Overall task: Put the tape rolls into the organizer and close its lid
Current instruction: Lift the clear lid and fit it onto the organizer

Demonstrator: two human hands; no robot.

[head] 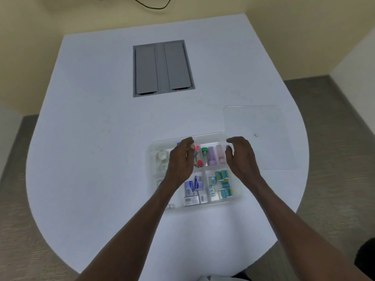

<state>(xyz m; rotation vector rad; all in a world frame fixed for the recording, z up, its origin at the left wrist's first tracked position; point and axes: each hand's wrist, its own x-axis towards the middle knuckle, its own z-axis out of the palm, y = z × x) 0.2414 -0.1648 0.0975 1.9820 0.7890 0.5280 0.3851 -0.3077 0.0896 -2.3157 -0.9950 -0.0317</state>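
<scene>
Tape rolls (162, 159) in the left far compartment of the clear organizer (233, 199), near edge of the white surface (101, 138). Lid (263, 138) flat at right. Left hand (181, 159) and right hand (241, 157) above, fingers loosely curled, grasping nothing.

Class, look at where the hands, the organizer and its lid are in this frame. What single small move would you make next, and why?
Probably reach the right hand to the clear lid lying flat on the table to the right of the organizer. The tape rolls already seem to sit in its far-left compartment, both hands look empty, and the organizer is still uncovered.
</scene>
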